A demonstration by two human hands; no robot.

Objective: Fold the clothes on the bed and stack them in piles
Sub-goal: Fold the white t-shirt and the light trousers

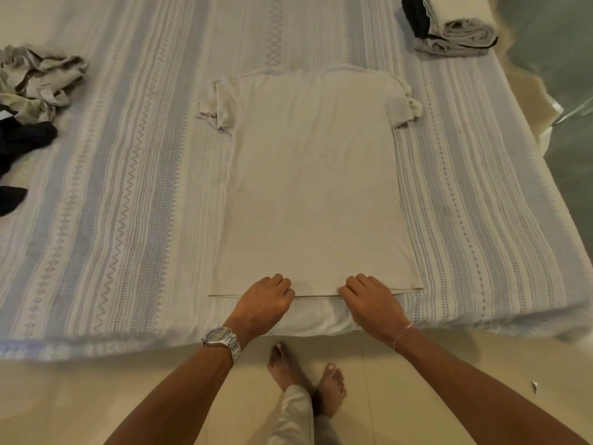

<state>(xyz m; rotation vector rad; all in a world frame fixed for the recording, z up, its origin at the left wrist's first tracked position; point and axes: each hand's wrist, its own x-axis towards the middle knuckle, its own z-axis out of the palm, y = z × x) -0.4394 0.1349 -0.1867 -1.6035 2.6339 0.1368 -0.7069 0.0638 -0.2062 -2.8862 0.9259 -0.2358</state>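
Both arms reach forward; the left hand (pixel 265 299) and right hand (pixel 369 299) pinch the near hem of the flat T-shirt (pixel 313 187), fingertips curled out of sight.

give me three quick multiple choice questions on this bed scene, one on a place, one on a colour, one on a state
1. Where does the folded pile lie on the bed?
A. far right corner
B. near left corner
C. centre

2. What colour is the T-shirt spread in the middle?
A. navy
B. off-white
C. red

3. What are the left hand and right hand doing?
A. hanging free
B. gripping the T-shirt's near hem
C. holding the sleeves

Answers:
1 A, the pile sits at the top right by the bed's edge.
2 B, the cloth is pale cream.
3 B, the fingers of both hands curl over the hem at the near edge.
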